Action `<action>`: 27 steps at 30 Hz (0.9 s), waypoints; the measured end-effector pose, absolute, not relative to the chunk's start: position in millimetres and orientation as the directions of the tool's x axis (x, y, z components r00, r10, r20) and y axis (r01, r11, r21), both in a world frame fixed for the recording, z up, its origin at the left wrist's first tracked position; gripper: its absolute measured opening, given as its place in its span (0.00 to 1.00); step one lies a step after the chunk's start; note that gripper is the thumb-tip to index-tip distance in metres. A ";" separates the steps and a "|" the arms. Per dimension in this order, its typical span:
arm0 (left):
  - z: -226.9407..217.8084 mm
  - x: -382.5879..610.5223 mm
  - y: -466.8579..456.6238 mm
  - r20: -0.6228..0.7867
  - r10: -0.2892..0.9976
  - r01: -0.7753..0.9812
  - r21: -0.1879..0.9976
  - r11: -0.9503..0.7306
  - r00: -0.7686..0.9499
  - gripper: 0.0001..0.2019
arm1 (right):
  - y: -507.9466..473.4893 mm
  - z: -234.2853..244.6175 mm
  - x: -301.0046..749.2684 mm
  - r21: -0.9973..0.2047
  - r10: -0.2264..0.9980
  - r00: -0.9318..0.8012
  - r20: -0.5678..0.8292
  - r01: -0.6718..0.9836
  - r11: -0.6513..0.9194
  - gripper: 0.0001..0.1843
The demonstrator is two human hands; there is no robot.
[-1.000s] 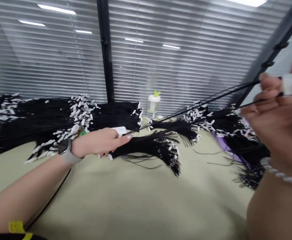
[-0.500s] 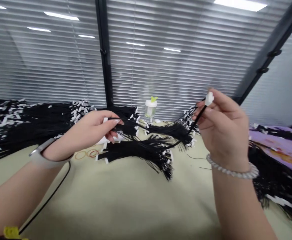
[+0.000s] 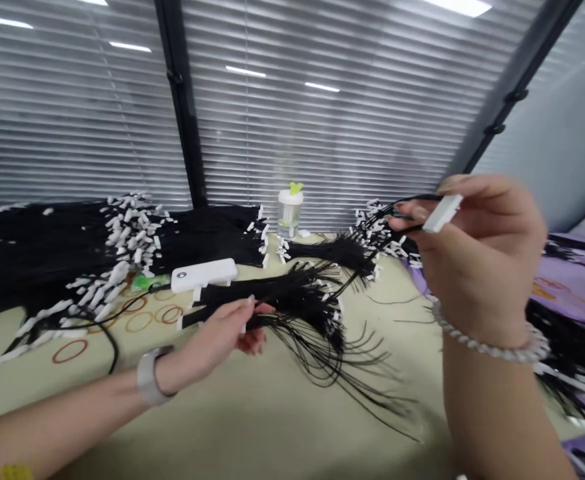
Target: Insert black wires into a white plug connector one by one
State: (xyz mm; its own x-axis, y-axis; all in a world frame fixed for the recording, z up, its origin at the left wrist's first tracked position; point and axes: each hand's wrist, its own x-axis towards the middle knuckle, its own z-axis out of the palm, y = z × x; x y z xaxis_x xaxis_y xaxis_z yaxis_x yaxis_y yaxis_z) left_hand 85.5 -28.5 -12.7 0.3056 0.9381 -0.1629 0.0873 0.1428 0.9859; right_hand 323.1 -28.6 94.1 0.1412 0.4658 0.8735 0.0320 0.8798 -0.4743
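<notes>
My right hand is raised at the right, its thumb and fingers closed on a white connector with black wires trailing to the left. Low over the table, my left hand is closed around black wires, whose loose ends fan out to the right. A white bit shows at its thumb. Just behind that hand lies a bundle of black wires with white connectors at its left end. Another black wire bundle lies farther back.
Large piles of black wires with white connectors fill the back left. A white device with a cable and several rubber bands lie left of centre. A lidded clear cup stands by the blinds. More wires rest on purple material.
My left hand has come down toward the table, and wire ends now spread from it. My right hand has turned the connector and shifted right. The view has tilted and moved slightly.
</notes>
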 end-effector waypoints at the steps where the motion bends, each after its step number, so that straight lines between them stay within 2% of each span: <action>1: -22.1 81.5 -27.9 -0.189 0.932 0.153 0.977 0.148 0.308 0.21 | -27.7 91.7 315.7 -0.460 0.444 0.150 0.884 0.099 0.882 0.14; 5: -42.7 66.7 -27.1 -0.171 0.951 0.284 0.954 0.095 0.257 0.17 | -18.3 81.5 295.8 -0.413 0.378 0.168 0.911 0.331 0.849 0.06; 8: -46.1 63.2 -28.9 -0.166 0.951 0.319 0.945 0.077 0.261 0.12 | -9.9 72.4 287.2 -0.505 0.505 0.099 0.858 0.346 0.791 0.01; 10: -46.8 65.0 -31.8 -0.162 0.953 0.320 0.945 0.075 0.256 0.10 | -7.3 65.3 280.4 -0.555 0.606 0.010 0.796 0.413 0.722 0.04; 13: -49.4 70.8 -38.2 -0.146 0.963 0.293 0.953 0.076 0.226 0.10 | -8.9 53.5 265.7 -0.541 0.695 -0.146 0.704 0.524 0.658 0.03; 14: -50.9 73.0 -40.5 -0.143 0.965 0.275 0.958 0.080 0.218 0.11 | -10.3 49.0 260.1 -0.515 0.723 -0.219 0.655 0.570 0.640 0.04; 17: -56.4 77.9 -46.0 -0.160 0.964 0.206 0.972 0.116 0.211 0.14 | -12.9 32.6 243.7 -0.349 0.801 -0.462 0.380 0.731 0.587 0.21; 20: -61.9 79.2 -48.3 -0.183 0.958 0.145 0.978 0.153 0.220 0.16 | -11.7 12.2 231.1 -0.202 0.822 -0.553 0.136 0.796 0.570 0.24; 23: -66.1 77.1 -47.4 -0.188 0.956 0.106 0.980 0.168 0.226 0.18 | -10.4 -6.2 222.0 -0.160 0.825 -0.562 0.065 0.810 0.564 0.26; 27: -68.0 73.3 -45.8 -0.215 0.945 0.115 0.975 0.192 0.246 0.19 | -12.2 -19.0 214.2 -0.133 0.815 -0.578 0.042 0.805 0.578 0.25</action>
